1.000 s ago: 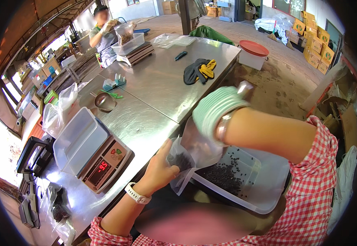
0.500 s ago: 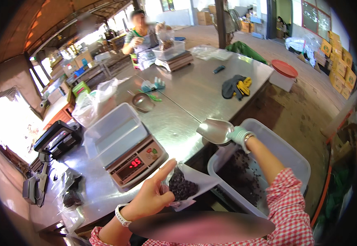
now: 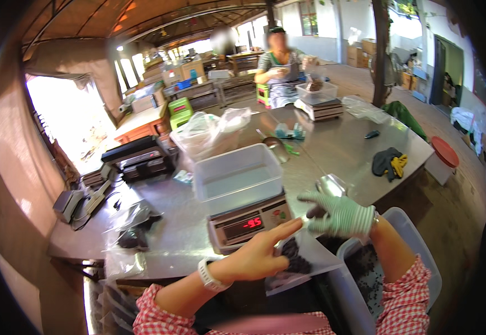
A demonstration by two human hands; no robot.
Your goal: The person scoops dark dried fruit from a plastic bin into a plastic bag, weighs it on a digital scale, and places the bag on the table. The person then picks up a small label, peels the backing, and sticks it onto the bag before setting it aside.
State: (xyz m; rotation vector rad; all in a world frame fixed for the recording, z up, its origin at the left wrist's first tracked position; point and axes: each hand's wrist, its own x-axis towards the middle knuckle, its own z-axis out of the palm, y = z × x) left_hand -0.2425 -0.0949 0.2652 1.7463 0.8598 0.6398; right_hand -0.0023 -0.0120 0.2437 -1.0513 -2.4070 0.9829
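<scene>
My bare left hand [image 3: 257, 257] pinches the rim of a clear plastic bag [image 3: 318, 258], its index finger stretched along the top edge. Dark, small dried pieces [image 3: 294, 258] fill the bag's bottom. Right beside the bag's mouth is my right hand [image 3: 341, 216] in a pale striped glove, fingers apart and holding nothing. Just beyond it a metal scoop [image 3: 331, 184] lies at the table's edge, partly hidden by the glove. Behind my left hand stands a digital scale [image 3: 248, 226] with a lit red display, bearing a clear plastic tub [image 3: 238, 178].
A large plastic bin [image 3: 436, 279] with more dark pieces is below my right arm. On the steel table [image 3: 304, 167] lie dark-and-yellow gloves [image 3: 389, 163], another scoop [image 3: 276, 149] and a filled bag [image 3: 134, 234]. Across it a person [image 3: 279, 72] sits by a second scale [image 3: 319, 109].
My right hand has let go of the scoop and come left to the bag, fingers spread. The view has turned left; my left hand still holds the bag.
</scene>
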